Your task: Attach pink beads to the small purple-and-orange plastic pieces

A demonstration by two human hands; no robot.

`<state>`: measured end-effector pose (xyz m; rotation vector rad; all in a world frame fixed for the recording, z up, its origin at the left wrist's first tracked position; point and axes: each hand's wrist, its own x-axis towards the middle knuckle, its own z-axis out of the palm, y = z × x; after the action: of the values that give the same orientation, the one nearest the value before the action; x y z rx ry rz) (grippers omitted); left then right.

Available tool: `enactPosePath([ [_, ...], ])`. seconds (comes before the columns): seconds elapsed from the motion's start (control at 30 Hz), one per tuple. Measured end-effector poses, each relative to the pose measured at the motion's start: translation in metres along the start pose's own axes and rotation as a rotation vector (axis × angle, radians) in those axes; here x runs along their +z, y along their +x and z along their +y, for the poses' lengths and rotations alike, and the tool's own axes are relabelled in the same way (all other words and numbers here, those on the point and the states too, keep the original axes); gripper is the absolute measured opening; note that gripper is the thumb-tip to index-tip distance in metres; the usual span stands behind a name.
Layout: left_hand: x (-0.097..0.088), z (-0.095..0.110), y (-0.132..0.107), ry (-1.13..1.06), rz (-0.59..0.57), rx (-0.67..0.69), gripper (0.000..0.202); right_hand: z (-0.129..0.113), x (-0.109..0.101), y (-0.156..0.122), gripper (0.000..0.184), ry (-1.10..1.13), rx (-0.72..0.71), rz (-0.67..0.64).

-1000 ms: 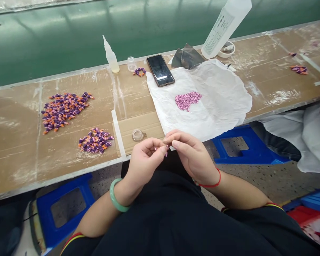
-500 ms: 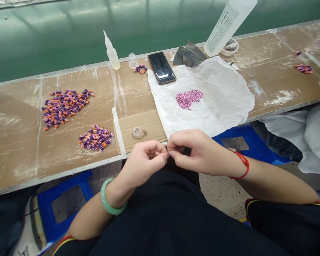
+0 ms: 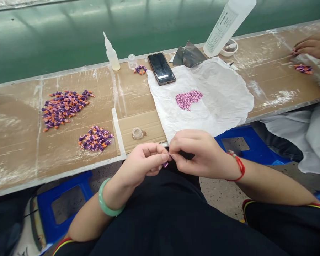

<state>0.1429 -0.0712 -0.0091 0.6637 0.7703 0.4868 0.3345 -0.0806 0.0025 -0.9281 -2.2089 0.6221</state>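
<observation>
My left hand (image 3: 149, 160) is closed in a pinch on a small purple piece (image 3: 165, 164), which pokes out below the thumb tip. My right hand (image 3: 193, 153) is pinched too, its fingertips meeting the left ones at that piece; whatever sits between them is too small to make out. Both hands are over my lap at the table's front edge. Just beyond them, a small clear round dish (image 3: 137, 133) rests on a cardboard sheet (image 3: 149, 122). Tiny pink pieces (image 3: 188, 99) lie heaped on a white cloth (image 3: 224, 92).
Left on the table are a big pile (image 3: 66, 106) and a smaller pile (image 3: 96, 138) of purple-orange pieces. Behind stand a dropper bottle (image 3: 112, 57), a phone (image 3: 161, 68), a ring of pieces (image 3: 140, 69) and a tilted large bottle (image 3: 226, 28). Another person's hand (image 3: 314, 45) is far right.
The purple piece shows more below my left thumb, and my left fingers have curled under. My right hand has shifted slightly. Another person's hand has come in at the far right.
</observation>
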Motion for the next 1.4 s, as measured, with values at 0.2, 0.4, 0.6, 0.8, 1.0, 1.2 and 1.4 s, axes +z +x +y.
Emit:
enactPosePath([
  [0.2, 0.001, -0.001, -0.001, 0.055, -0.008, 0.02, 0.039, 0.006, -0.003, -0.002, 0.016, -0.347, -0.477, 0.069],
  [0.4, 0.007, 0.0, -0.012, 0.643, 0.292, 0.648, 0.013, -0.004, -0.001, -0.003, 0.011, 0.233, 0.182, 0.051],
  [0.6, 0.005, -0.001, -0.014, 0.986, 0.335, 0.957, 0.016, -0.015, 0.003, 0.003, 0.008, 0.475, 0.426, 0.025],
  [0.8, 0.001, -0.001, -0.012, 1.001, 0.34, 0.912, 0.015, -0.015, 0.005, 0.007, 0.01, 0.382, 0.373, 0.038],
  [1.0, -0.002, 0.004, -0.015, 0.895, 0.333, 0.7, 0.016, -0.013, 0.012, 0.009, 0.011, 0.286, 0.295, 0.055],
  [1.2, -0.007, 0.008, -0.015, 0.54, 0.242, 0.497, 0.018, -0.009, 0.022, 0.016, 0.01, 0.391, 0.295, 0.07],
  [1.4, -0.024, 0.005, -0.019, 0.348, 0.264, 0.465, 0.015, -0.006, 0.02, 0.029, 0.013, 0.498, 0.318, -0.049],
])
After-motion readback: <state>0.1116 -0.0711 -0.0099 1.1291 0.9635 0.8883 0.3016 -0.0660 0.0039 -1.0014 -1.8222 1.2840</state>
